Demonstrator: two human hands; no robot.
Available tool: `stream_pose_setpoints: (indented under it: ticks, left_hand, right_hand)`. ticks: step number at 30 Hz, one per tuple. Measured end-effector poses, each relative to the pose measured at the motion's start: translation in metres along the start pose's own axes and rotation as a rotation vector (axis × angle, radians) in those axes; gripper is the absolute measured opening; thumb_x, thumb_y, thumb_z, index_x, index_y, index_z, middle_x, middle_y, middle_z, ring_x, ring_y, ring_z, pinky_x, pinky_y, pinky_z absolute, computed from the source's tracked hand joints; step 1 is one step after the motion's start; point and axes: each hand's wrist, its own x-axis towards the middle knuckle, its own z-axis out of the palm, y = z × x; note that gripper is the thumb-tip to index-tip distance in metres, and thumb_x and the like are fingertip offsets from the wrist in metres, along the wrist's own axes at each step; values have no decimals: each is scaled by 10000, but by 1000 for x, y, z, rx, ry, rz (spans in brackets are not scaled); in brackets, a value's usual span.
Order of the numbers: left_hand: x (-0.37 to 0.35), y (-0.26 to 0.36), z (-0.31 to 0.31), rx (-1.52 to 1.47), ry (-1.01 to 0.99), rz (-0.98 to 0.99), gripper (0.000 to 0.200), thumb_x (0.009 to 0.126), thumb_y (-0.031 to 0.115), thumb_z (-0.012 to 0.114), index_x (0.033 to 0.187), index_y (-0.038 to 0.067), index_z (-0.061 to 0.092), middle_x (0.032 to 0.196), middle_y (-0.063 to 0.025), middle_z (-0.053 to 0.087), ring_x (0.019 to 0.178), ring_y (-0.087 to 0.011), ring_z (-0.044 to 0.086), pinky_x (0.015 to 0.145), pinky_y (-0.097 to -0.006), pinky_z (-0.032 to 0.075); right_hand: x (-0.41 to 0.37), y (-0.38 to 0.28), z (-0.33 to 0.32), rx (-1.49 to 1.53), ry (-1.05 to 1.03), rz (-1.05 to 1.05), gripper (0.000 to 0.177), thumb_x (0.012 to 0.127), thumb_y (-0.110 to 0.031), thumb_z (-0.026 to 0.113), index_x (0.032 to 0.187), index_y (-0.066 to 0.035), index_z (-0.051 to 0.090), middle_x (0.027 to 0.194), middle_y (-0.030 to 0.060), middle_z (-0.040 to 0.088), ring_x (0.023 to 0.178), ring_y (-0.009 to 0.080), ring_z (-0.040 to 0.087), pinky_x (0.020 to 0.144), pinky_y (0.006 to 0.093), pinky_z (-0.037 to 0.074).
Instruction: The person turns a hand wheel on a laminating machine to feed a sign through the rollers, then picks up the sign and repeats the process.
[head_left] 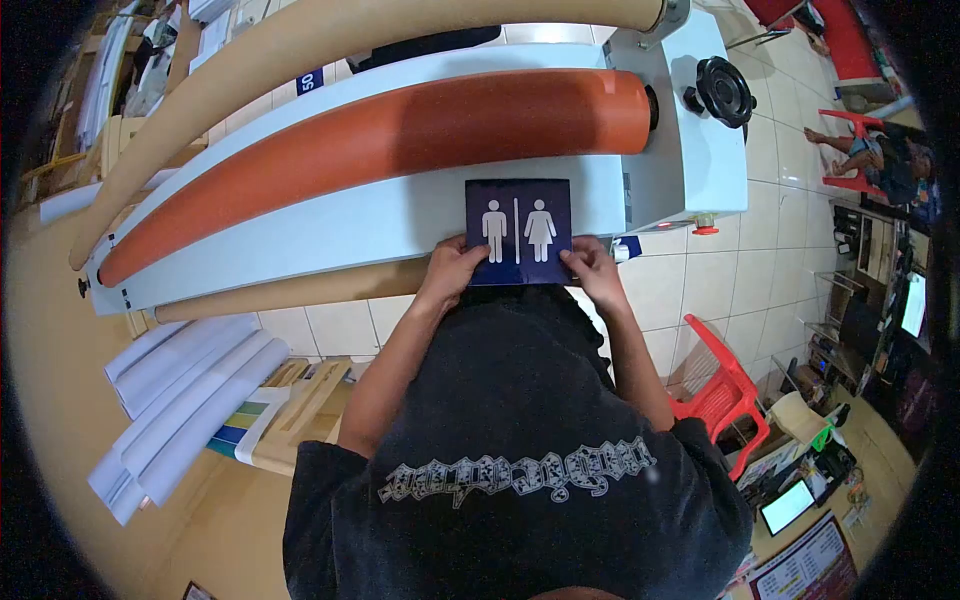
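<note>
Dark blue, almost purple, is the square restroom sign (518, 195), which shows a white man figure, a dividing line and a white woman figure, all of them upright in the view. It lies in front of the person's body, and with its centre taken as the middle of the clock, the left hand (452, 272) is at 8 o'clock and the right hand (598, 274) at 4 o'clock. Each hand is closed on a lower side part of the sign in a pinch, with the thumb on the front face; how the fingers are placed behind it cannot be told. At 12 o'clock, just beyond the sign, an orange roller (520, 112) runs along a white roller machine (380, 222). The black handwheel (724, 92) of this machine is at 2 o'clock, and a red button (706, 229) is at 3 o'clock. A brown tube (300, 62) passes at 10 o'clock. At 8 o'clock, well apart from the sign, white rolls (200, 395) lie together, and at 4 o'clock a red plastic chair (718, 385) stands on the tiled floor (655, 285). The black T-shirt (500, 400) of the person fills 6 o'clock.
</note>
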Motion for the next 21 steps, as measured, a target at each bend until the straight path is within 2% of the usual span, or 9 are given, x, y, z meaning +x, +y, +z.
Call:
stream_pose_setpoints:
  ticks: [1,3,4,5,7,8,12,16,21]
  left_hand:
    - [0,1,1,2,2,-2,292,866,73,601,1124,-66,602,1016,-122,669,836,-155,636,776,-290,521]
    - [1,2,3,-22,12,84,294,869,94,608,1106,-80,615,984,-138,675,824,-156,640,767,-274,512]
    - [4,2,2,-18,9,81,294,869,94,608,1106,-80,615,984,-138,675,824,-156,640,767,-274,512]
    - [8,2,1,-6,16,84,287,871,88,605,1102,-81,617,988,-139,675,835,-162,638,775,-278,509]
    - [16,5,1,10,16,88,280,873,83,601,1098,-83,618,992,-140,675,846,-168,637,783,-282,506]
    - [21,8,1,20,36,77,273,873,81,599,1092,-82,622,992,-139,676,858,-170,633,791,-286,499]
    - [24,39,8,178,95,134,257,873,86,603,1072,-74,634,994,-132,681,887,-176,623,809,-295,481]
    - [39,37,1,202,73,152,301,879,136,636,1113,-52,633,1049,-127,682,896,-183,642,804,-304,497]
    - [42,41,5,193,86,143,293,880,129,633,1111,-51,634,1043,-134,682,890,-193,640,796,-314,501]
  right_hand:
    - [-10,-10,0,2,-2,2,362,854,-208,679,1117,23,584,1022,151,643,876,245,639,767,382,526]
    - [-29,-30,0,-789,313,-653,393,792,-203,713,1107,-2,593,1100,176,612,995,332,591,878,432,477]
    - [-35,-35,2,-809,264,-801,424,742,-212,730,1116,-56,604,1223,153,566,1118,361,519,970,472,408]
    - [-35,-34,4,-807,269,-797,424,742,-212,730,1116,-56,604,1223,153,566,1118,361,519,970,472,408]
    - [-29,-31,10,-1021,79,-1038,436,718,-236,749,1115,-115,615,1298,92,535,1186,318,487,987,486,391]
    - [-24,-28,16,-1081,83,-1046,455,695,-252,761,1120,-165,623,1317,48,523,1214,305,468,987,512,385]
    - [-2,-39,18,-1205,97,-1031,479,713,-253,744,1172,-214,610,1321,57,512,1233,350,446,994,518,388]
    - [7,-34,20,-1150,132,-896,437,762,-232,707,1188,-206,614,1319,90,510,1192,390,475,954,518,429]
    - [11,-31,19,-1124,151,-872,419,793,-221,683,1204,-205,608,1324,95,513,1144,391,501,957,507,434]
